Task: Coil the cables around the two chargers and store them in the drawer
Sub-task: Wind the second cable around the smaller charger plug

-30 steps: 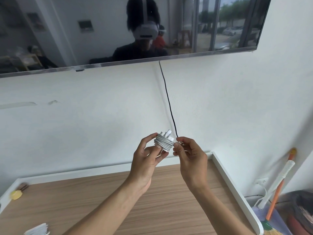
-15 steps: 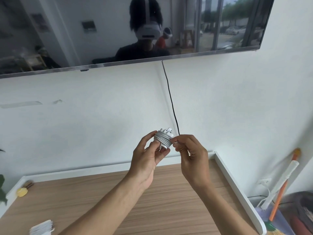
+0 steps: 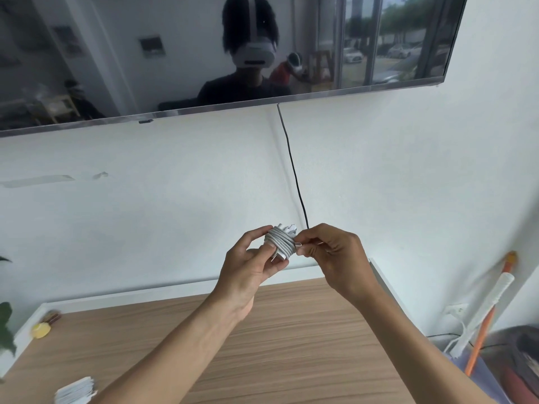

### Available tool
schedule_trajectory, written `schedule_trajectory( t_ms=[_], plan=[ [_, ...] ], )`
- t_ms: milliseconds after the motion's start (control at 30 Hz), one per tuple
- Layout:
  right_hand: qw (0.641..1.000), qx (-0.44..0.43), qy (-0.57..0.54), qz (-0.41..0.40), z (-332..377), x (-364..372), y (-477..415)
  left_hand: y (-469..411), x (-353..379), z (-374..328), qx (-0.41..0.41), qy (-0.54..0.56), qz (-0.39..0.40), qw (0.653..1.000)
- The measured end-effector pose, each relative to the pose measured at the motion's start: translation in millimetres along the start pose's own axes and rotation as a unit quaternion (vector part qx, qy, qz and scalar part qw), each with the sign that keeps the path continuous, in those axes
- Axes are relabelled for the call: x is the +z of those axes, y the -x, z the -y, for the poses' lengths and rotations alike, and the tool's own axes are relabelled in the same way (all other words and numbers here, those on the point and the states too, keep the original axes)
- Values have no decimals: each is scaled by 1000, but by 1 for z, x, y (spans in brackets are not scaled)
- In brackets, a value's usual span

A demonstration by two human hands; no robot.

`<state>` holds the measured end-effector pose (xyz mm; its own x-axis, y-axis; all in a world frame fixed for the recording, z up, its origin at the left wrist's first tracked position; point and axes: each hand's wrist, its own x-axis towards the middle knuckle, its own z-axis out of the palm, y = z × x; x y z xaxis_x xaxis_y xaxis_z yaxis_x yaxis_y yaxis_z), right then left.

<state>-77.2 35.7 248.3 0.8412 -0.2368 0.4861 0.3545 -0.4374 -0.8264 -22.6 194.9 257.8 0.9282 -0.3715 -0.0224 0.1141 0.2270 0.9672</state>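
A white charger (image 3: 281, 239) with its white cable wound tightly round it is held up in front of the wall, above the wooden tabletop (image 3: 291, 345). My left hand (image 3: 253, 266) grips the charger from the left, thumb on top and fingers below. My right hand (image 3: 332, 252) pinches the cable's metal plug end against the right side of the coil. A second wrapped white charger (image 3: 75, 390) lies at the tabletop's near left edge. No drawer is in sight.
A wall-mounted TV (image 3: 221, 53) hangs above, with a black cord (image 3: 294, 170) running down behind my hands. A yellow object (image 3: 40, 330) lies at the table's far left corner beside plant leaves (image 3: 5, 330). A broom (image 3: 490, 310) leans at the right by a wall socket (image 3: 456, 310).
The hands stay together on the charger. My right hand has pressed the plug end closer against the coil. The view has shifted slightly, bringing plant leaves in at the left.
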Motion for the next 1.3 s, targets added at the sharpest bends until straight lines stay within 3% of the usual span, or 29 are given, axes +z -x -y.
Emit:
schedule_trajectory(
  t_ms=[500, 833, 1300],
  plan=[
    [996, 92, 6, 22, -6, 8, 0, -2, 0, 9, 55, -95, -25, 994],
    [991, 125, 19, 42, -10, 11, -7, -5, -3, 14, 50, -82, -32, 995],
    [991, 135, -15, -10, -15, 10, -12, -17, -1, 11, 39, -86, 7, 995]
  ],
)
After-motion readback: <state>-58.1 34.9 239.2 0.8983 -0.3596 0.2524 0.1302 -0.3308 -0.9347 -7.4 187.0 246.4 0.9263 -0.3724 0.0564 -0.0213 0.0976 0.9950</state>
